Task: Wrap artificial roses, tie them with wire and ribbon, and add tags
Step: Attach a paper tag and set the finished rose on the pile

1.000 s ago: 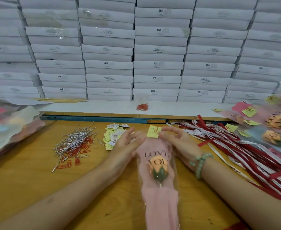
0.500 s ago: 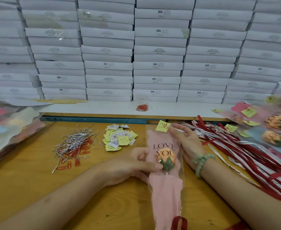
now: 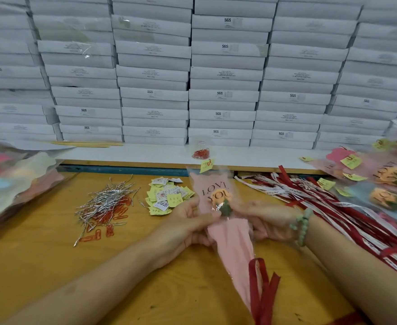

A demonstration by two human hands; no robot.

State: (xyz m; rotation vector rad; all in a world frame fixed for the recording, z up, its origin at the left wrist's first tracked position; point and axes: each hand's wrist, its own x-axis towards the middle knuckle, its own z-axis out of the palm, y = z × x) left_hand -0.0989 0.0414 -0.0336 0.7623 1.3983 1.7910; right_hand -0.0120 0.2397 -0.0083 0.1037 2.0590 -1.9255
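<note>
A wrapped orange rose (image 3: pixel 221 198) sits in a pink and clear sleeve (image 3: pixel 231 240) printed "LOVE YOU", lifted off the wooden table. A yellow tag (image 3: pixel 206 165) is clipped to the sleeve's top edge. My left hand (image 3: pixel 188 227) pinches the sleeve just below the rose from the left. My right hand (image 3: pixel 269 220), with a green bead bracelet, grips it from the right. A dark red ribbon (image 3: pixel 262 294) hangs at the sleeve's lower end.
Silver wires and red clips (image 3: pixel 103 207) lie at left, next to yellow tags (image 3: pixel 167 197). Red and white ribbons (image 3: pixel 333 207) spread at right beside finished roses (image 3: pixel 389 181). Wrapping sheets (image 3: pixel 12 179) lie far left. White boxes (image 3: pixel 223 73) are stacked behind.
The tagged sleeve has risen off the table and shifted right. Both hands slid down from its top edge to grip it below the rose. A red ribbon came into view at its base.
</note>
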